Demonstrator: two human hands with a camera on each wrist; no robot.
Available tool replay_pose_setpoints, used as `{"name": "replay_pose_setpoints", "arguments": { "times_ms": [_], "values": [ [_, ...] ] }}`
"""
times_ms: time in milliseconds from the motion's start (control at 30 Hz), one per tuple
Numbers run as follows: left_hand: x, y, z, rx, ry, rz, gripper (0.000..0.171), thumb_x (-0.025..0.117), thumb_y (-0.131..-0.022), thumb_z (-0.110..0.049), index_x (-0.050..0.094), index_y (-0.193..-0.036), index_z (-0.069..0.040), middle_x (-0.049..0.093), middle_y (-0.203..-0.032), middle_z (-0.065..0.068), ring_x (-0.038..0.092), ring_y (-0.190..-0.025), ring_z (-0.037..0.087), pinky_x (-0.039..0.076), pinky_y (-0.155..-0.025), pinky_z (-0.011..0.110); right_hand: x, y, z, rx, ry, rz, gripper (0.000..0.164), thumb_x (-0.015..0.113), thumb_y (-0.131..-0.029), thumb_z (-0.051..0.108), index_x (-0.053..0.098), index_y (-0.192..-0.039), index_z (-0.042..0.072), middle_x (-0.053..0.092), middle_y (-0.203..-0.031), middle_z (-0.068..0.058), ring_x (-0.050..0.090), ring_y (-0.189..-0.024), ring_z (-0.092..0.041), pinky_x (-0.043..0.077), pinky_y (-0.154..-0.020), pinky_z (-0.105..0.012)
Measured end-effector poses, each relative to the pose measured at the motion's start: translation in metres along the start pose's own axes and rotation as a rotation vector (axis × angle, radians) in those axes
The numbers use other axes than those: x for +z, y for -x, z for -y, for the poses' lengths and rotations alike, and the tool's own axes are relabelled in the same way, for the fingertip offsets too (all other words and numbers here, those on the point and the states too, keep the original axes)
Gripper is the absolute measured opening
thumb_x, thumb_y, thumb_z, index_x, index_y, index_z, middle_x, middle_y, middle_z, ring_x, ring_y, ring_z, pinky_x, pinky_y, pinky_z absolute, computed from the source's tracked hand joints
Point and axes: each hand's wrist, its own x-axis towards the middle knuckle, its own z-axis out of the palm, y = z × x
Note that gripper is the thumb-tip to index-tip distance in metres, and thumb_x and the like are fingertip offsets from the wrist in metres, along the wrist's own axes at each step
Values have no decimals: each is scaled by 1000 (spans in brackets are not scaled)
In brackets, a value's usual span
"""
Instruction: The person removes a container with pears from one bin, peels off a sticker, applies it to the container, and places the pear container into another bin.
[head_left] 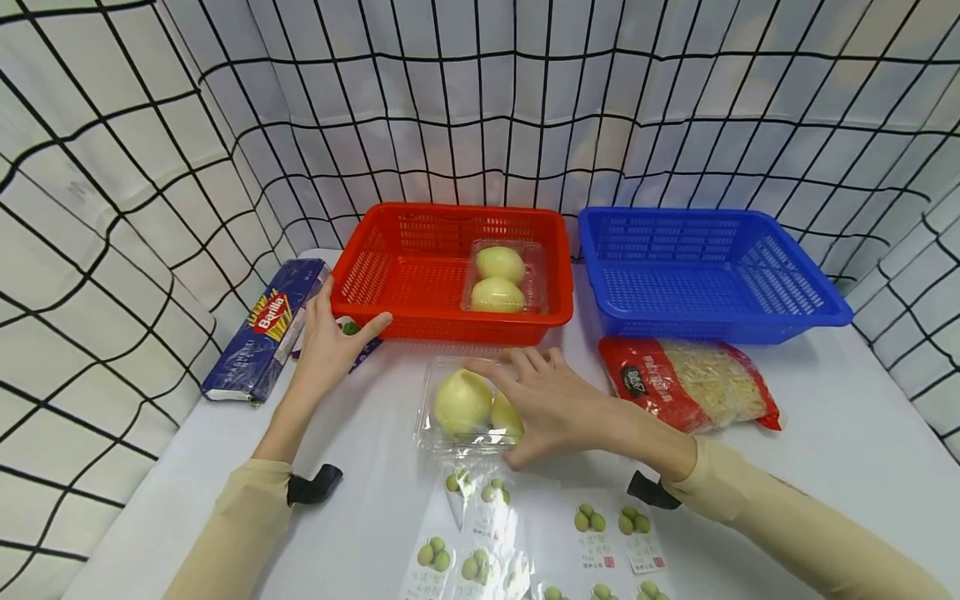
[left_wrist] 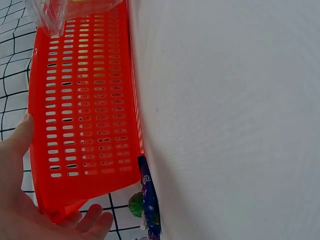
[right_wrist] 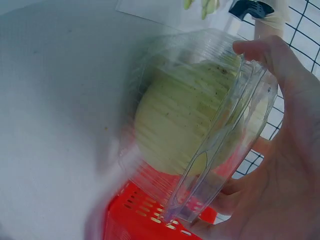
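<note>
A clear plastic fruit box [head_left: 427,425] with two pale yellow-green round fruits [head_left: 462,402] is in front of the red basket [head_left: 450,323]. My right hand [head_left: 558,408] spans its right side and grips it, thumb on the near edge and fingers across the far edge; the right wrist view shows the thumb touching the lid's rim [right_wrist: 225,130]. My left hand [head_left: 326,337] touches the red basket's front left corner, fingers loosely spread, thumb along the rim [left_wrist: 32,165]. Inside the basket sits another clear box [head_left: 534,279] of two similar fruits.
A blue basket [head_left: 712,325] stands at the right, with a red noodle-like bag [head_left: 675,383] before it. Left lies a blue Barilla box [head_left: 262,333], beside a dark purple packet [head_left: 365,354]. Fruit-printed cards [head_left: 480,558] lie near the front. Black netting [head_left: 480,125] surrounds the table.
</note>
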Motion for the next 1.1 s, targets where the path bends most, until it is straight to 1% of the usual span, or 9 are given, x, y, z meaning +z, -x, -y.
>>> {"name": "replay_pose_setpoints", "arguments": {
  "times_ms": [133,233,333,500,700,800,933,1000,1100],
  "values": [
    [0,0,0,-1,-2,-2,117,70,-87,-65,-4,-167,-21,22,-163,22,31,-149,43,32,-117,73,3,-4,-1,-3,16,-11,110,79,-70,52,22,-162,35,49,-146,-10,45,-133,-28,40,-106,-52],
    [1,0,0,3,-3,-7,117,71,-87,-65,-4,-167,-21,22,-163,23,31,-149,44,32,-117,73,4,-4,-2,1,14,-3,112,80,-70,52,20,-162,35,48,-145,-10,44,-133,-28,40,-106,-52],
    [2,1,0,3,0,-7,117,71,-87,-64,-4,-167,-23,20,-164,22,29,-149,44,30,-117,74,4,-4,-3,-1,14,10,110,81,-70,53,23,-161,35,47,-146,-11,44,-133,-29,40,-105,-53],
    [2,2,1,-2,4,-8,117,71,-87,-63,-4,-167,-23,21,-163,23,31,-148,44,32,-117,74,4,-4,-6,-17,14,27,106,81,-71,56,27,-160,32,45,-151,-13,43,-138,-31,40,-109,-58],
    [3,1,1,4,5,-5,117,71,-87,-64,-4,-167,-22,21,-162,23,31,-149,44,32,-117,73,3,-4,-8,-13,-12,56,106,80,-73,58,25,-160,31,39,-157,-15,37,-144,-35,34,-115,-65],
    [2,1,1,7,4,4,117,70,-88,-64,-5,-167,-22,21,-162,23,30,-149,43,32,-116,74,1,-3,-9,-9,-40,96,108,80,-75,59,21,-162,32,32,-162,-16,31,-150,-37,29,-119,-67],
    [1,0,1,18,3,28,116,69,-89,-64,-8,-166,-24,19,-162,22,29,-149,44,31,-115,76,-1,-1,-12,-1,-114,147,111,78,-79,62,15,-165,33,13,-172,-18,13,-159,-40,15,-125,-71],
    [0,-1,0,19,4,39,116,68,-89,-63,-10,-166,-25,18,-163,23,27,-150,44,30,-115,77,-2,2,-13,0,-150,153,111,76,-80,65,13,-165,33,4,-174,-17,4,-162,-40,9,-126,-72],
    [-1,0,0,11,8,51,116,68,-90,-63,-11,-165,-25,16,-164,23,26,-150,44,29,-116,77,-2,7,-15,-11,-171,145,109,72,-83,69,11,-166,34,-1,-175,-12,-2,-163,-35,3,-127,-70]
  ]
}}
